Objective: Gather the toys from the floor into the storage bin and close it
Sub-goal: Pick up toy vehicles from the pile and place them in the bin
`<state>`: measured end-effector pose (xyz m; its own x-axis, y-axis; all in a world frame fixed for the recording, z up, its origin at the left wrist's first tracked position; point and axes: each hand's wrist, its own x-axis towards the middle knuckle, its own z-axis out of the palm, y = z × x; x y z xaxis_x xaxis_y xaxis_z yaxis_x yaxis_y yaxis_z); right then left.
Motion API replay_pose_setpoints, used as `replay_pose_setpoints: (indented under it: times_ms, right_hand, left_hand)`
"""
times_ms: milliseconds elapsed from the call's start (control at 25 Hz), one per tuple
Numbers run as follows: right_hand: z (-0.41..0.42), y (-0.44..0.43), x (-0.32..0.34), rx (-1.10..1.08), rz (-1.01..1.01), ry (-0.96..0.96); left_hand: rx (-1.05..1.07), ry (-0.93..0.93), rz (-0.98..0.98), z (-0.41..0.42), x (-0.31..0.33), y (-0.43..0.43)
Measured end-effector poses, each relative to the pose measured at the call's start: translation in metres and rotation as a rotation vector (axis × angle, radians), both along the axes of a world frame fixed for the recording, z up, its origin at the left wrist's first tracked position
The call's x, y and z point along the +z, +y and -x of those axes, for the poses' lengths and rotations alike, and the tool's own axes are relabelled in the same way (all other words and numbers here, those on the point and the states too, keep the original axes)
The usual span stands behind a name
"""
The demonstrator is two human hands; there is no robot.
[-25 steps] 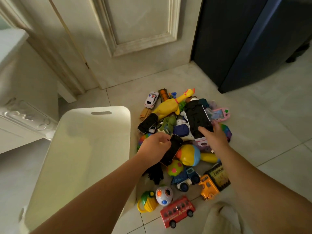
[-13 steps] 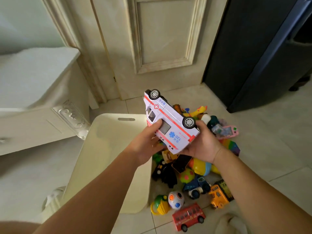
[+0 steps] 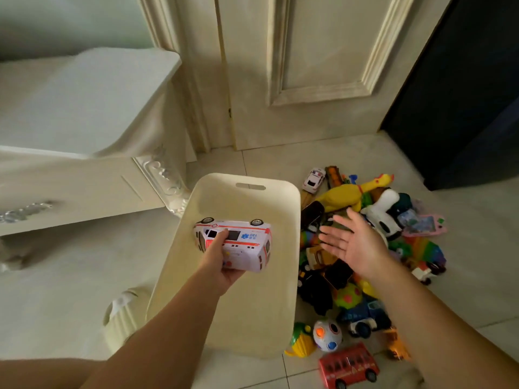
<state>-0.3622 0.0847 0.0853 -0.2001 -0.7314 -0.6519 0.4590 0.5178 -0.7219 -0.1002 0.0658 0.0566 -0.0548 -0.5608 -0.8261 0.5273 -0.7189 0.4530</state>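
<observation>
First toy going in: the left hand (image 3: pixel 222 265) holds the ambulance (image 3: pixel 236 244) wheels-up over the empty bin (image 3: pixel 292 209) and need only let go, while the right hand (image 3: pixel 354 242), fingers spread and empty, hovers above the toy pile (image 3: pixel 365 276) at its 3 o'clock.

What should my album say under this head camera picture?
Left hand lowers toy ambulance into bin.

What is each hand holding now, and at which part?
The left hand grips the toy ambulance, upside down, by its front end, over the bin. The right hand is open and empty.

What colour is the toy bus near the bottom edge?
Red bus, seen in the head view.
</observation>
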Motion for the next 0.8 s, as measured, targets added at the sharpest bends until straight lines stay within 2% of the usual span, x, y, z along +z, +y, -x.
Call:
replay_pose_setpoints:
  times_ms: [200,360,480,640,720,800]
  right_hand:
    - [0.041,0.008,-0.060,-0.107,-0.174,-0.018]
    - [0.047,-0.006,-0.089,-0.112,-0.238,-0.021]
    - [0.045,-0.020,-0.098,-0.106,-0.249,-0.012]
    - [0.048,-0.024,-0.088,-0.131,-0.231,-0.011]
    - [0.055,-0.019,-0.076,-0.166,-0.192,-0.002]
    - [0.067,-0.009,-0.064,-0.228,-0.167,0.007]
  left_hand:
    - [0.015,-0.125,-0.132,0.042,-0.043,-0.048]
    - [-0.065,-0.199,-0.113,0.059,-0.071,-0.080]
    - [-0.054,-0.203,-0.104,0.060,-0.084,-0.088]
    - [-0.159,-0.286,-0.142,0.055,-0.084,-0.082]
    - [-0.142,-0.493,-0.105,0.055,-0.071,-0.080]
    - [-0.127,-0.842,0.145,0.062,-0.045,-0.080]
